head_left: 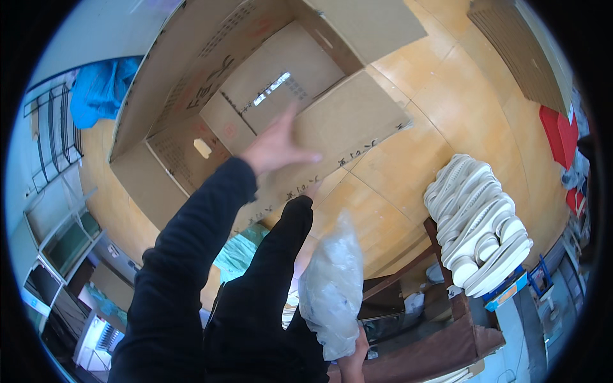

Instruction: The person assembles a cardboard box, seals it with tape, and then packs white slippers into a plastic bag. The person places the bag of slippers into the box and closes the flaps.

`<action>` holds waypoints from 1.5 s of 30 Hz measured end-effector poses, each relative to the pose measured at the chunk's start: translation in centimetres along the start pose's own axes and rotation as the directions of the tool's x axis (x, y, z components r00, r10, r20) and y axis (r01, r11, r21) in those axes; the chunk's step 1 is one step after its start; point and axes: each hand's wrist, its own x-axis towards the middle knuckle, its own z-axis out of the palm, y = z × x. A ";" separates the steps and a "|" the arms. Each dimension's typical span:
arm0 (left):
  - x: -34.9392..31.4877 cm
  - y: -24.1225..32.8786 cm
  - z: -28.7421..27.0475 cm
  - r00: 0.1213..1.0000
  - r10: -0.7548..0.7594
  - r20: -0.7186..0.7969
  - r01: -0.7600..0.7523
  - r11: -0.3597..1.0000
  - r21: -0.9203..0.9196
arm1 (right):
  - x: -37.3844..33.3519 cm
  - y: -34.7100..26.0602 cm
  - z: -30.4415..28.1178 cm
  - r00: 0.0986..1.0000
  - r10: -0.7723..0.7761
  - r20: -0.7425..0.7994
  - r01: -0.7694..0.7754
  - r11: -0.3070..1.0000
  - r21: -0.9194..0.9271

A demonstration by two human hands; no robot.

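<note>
A large open cardboard box (137, 185) fills the upper left, its flaps folded outward and its inside showing bare cardboard with cut hand holes. My left hand (276, 148) is over the box's near flap (354, 121), thumb and fingers spread, with nothing in it. Whether it touches the flap I cannot tell. At the bottom, my right hand (355, 359) grips the lower end of a bunched translucent white plastic bag (333, 287). What the bag holds, if anything, cannot be made out. Between my arms, a dark trouser leg (255, 268) reaches toward the flap.
White shoe soles (476, 223) lie stacked at the right, beside a brown bench-like frame (440, 351). Tan floor tiles (440, 96) spread beyond the box. Blue plastic (102, 89) and a black wire rack (51, 127) stand far left; another cardboard piece (523, 51) is top right.
</note>
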 end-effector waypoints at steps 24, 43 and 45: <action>-9.1 7.0 17.7 0.862 0.395 0.319 -0.397 0.916 -0.063 | 7.9 6.1 2.0 0.733 0.674 -0.091 -0.384 0.520 0.763; -12.0 6.2 36.2 0.759 -0.288 0.584 0.641 0.489 -0.591 | 18.1 20.1 -3.1 0.860 0.102 -0.500 -0.071 0.994 0.079; -12.2 6.0 37.1 0.798 -0.332 0.504 0.601 0.506 -0.618 | 18.9 20.8 -2.1 0.908 0.208 -0.363 -0.158 0.974 0.163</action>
